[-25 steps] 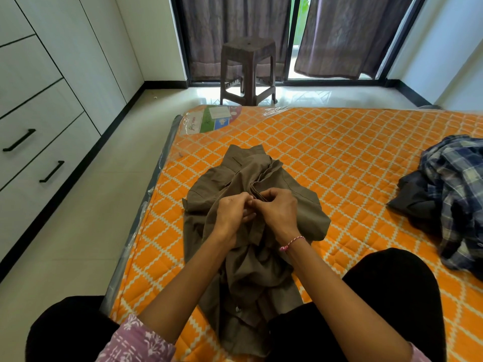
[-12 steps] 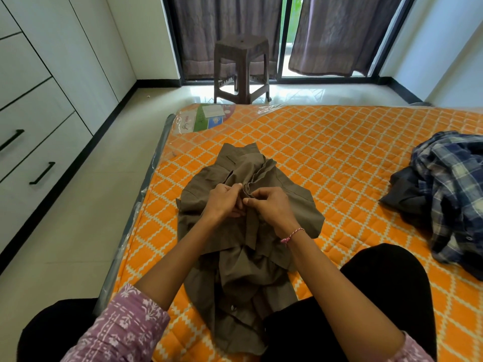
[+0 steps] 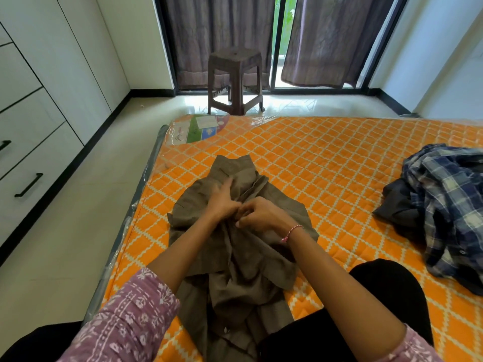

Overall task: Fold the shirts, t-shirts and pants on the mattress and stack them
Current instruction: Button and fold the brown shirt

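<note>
- Shirt (image 3: 235, 257), olive-brown, lies crumpled on the orange mattress (image 3: 326, 158) at 6 o'clock, collar pointing to 12.
- Left hand (image 3: 222, 201): grip spread, fingers straight, pressing the cloth below the collar.
- Right hand (image 3: 261, 214): grip pinching the shirt front, touching the left hand.
- Plaid shirt (image 3: 444, 205) heaped at 3 o'clock, well apart.

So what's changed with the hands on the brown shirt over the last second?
The left hand has let go of the placket and now lies with fingers stretched forward over the brown shirt near its collar. The right hand still pinches the cloth at the middle. The shirt stays crumpled on the mattress, and the plaid shirt is untouched.
</note>
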`<action>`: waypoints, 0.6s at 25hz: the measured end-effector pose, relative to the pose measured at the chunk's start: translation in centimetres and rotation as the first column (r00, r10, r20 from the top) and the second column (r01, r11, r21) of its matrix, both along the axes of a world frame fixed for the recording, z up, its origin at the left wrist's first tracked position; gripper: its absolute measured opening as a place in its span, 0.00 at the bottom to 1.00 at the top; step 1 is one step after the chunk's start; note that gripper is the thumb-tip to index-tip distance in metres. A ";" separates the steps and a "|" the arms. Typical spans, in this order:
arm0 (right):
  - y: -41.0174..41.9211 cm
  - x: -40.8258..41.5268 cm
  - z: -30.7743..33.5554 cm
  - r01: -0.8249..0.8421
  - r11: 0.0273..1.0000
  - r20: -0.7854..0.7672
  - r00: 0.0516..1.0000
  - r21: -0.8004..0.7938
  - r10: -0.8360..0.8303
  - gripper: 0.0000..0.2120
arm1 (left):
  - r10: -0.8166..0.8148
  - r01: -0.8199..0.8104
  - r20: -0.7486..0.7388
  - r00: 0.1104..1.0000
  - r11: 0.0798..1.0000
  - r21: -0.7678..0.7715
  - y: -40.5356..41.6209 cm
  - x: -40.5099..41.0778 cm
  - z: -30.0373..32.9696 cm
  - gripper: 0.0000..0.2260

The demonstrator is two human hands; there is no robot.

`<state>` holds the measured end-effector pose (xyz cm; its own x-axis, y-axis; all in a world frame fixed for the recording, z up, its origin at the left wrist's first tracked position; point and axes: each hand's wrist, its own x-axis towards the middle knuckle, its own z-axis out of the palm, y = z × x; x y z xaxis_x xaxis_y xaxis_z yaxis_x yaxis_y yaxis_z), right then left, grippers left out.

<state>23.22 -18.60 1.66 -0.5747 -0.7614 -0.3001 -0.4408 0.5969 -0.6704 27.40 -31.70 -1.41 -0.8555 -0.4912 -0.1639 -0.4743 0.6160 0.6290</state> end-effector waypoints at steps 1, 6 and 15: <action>0.0 -1.3 0.1 0.051 0.998 -0.033 0.998 -0.023 -0.052 0.05 | -0.125 0.123 0.061 0.990 0.992 0.034 -0.4 -0.3 -0.3 0.26; -0.9 -8.5 -1.6 0.363 0.920 -0.215 0.896 -0.148 -0.388 0.09 | -0.582 0.470 0.556 0.593 0.811 0.348 -1.0 0.4 -2.7 0.17; -6.0 -15.4 -11.7 0.345 0.922 -0.048 0.938 0.178 -0.342 0.09 | 0.201 -0.164 0.195 0.960 0.969 -0.187 -11.5 -6.0 -7.0 0.25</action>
